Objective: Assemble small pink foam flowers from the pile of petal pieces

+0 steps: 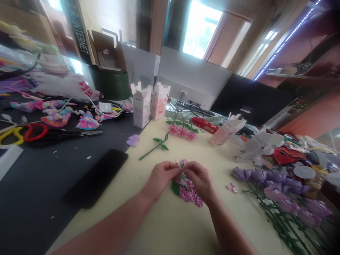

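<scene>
My left hand (164,176) and my right hand (199,179) meet over the cream mat, fingertips pinched around a small pink-and-white toy flower piece (182,163). Just beneath them lies a cluster of pink building-block flower parts (188,193), partly covered by my hands, with a green leaf (175,188) at its left side. Beyond my hands is a green toy stem (155,147) with leaves. Further back, pink toy flowers (182,132) lie in a row with green leaves behind them.
Left are a black phone (98,177), scissors (33,132) and a lilac petal (133,140). Open cartons (142,108) stand behind, with another (225,131) tilted at right. Purple toy roses (281,198) lie to the right, near small pink pieces (232,188). Monitors (191,76) back the table.
</scene>
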`<state>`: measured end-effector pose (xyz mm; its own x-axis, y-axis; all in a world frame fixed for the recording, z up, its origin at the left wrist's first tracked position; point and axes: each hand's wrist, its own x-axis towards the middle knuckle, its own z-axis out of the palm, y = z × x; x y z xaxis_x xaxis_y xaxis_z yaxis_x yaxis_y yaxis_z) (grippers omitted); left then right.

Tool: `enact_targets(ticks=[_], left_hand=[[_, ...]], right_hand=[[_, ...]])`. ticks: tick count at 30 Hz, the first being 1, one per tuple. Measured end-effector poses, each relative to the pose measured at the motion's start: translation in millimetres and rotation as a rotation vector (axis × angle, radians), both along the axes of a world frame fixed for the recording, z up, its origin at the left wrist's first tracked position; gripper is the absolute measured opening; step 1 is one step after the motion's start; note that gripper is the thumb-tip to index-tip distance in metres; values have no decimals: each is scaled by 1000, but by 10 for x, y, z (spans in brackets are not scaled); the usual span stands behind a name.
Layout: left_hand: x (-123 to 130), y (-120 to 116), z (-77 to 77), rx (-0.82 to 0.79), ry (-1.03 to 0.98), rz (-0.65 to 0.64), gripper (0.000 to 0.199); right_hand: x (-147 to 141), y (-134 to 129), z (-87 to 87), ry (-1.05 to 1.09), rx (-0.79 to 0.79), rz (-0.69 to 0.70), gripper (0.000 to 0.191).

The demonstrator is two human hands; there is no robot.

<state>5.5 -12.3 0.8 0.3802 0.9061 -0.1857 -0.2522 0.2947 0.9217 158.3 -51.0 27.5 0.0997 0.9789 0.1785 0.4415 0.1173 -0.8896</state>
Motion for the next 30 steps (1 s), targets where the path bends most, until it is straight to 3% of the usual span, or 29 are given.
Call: enact_targets(ticks=[7,30], left_hand=[[-9,8,-15,39,37,9,29],[-17,-68,131,223,182,24,27]], right_hand=[[-20,-14,10,-137,110,20,11],[0,-31,20,-190,97,-10,6]])
